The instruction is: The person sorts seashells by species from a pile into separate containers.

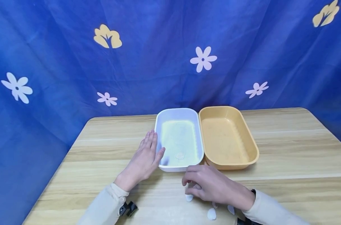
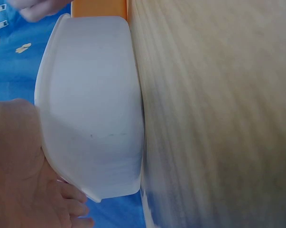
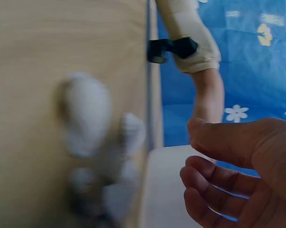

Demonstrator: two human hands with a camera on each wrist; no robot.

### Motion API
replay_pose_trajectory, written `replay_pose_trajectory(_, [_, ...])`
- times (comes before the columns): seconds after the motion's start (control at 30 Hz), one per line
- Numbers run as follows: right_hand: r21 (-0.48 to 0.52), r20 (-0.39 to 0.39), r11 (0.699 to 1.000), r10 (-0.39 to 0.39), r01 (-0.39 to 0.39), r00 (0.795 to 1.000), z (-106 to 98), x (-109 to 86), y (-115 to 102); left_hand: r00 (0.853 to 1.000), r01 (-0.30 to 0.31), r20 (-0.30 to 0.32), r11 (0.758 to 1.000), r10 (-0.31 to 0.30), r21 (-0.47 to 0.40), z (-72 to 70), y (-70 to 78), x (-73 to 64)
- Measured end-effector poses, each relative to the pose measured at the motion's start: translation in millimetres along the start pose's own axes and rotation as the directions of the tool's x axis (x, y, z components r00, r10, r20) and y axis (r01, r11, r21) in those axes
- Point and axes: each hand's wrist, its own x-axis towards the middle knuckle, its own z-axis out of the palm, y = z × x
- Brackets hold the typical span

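Sleeves (image 1: 102, 204) of a pale colour are worn on both arms, and a black device (image 1: 128, 208) is strapped at the left wrist, on the near left of the white box (image 1: 174, 169). Shells (image 1: 211, 214), white and ridged, are scattered on the near side of that box, below and just beside the right hand (image 1: 208, 184); in the right wrist view they are blurred. The right hand is held over them, close to the near edge of the white box, its fingers loosely bent and its thumb set slightly apart from them. A bit of white is seen between thumb and fingers in the head view, but whether a shell is touched there cannot be told. The left hand (image 1: 143, 159) is laid along the left rim of the white box, fingers stretched out, thumb pointed over the inside. The two hands are held apart. On the floor of the white box a faint round shape (image 1: 180, 155) is seen; whether it is a shell cannot be told. An orange box (image 1: 235, 167) is placed just right of the white box. Both are supported by a wooden table (image 1: 114, 143), behind which a blue curtain (image 1: 159, 62) is hung, printed with flowers (image 1: 207, 59).
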Motion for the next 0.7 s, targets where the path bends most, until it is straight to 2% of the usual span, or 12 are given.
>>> replay_pose_trajectory(0.17, [-0.078,0.001,0.995,-0.058,0.058,0.998,10.7,-10.6,7.9,1.0,0.006,0.001,1.0,-0.006,-0.007,-0.4,0.1,0.2])
replay_pose_trajectory(0.27, [-0.101,0.008,0.993,-0.068,0.068,0.998,14.9,-14.5,11.4,1.0,0.01,0.004,1.0,-0.01,-0.011,-0.8,0.2,0.6])
replay_pose_trajectory(0.43, [-0.112,0.027,0.992,-0.047,0.049,0.999,18.8,-17.6,15.5,1.0,0.019,0.013,1.0,-0.019,-0.015,-1.5,0.6,1.0])
replay_pose_trajectory(0.7, [-0.099,0.056,0.993,-0.057,0.062,0.997,22.6,-15.5,19.0,1.0,0.019,0.013,1.0,-0.018,-0.018,-0.4,0.2,0.7])
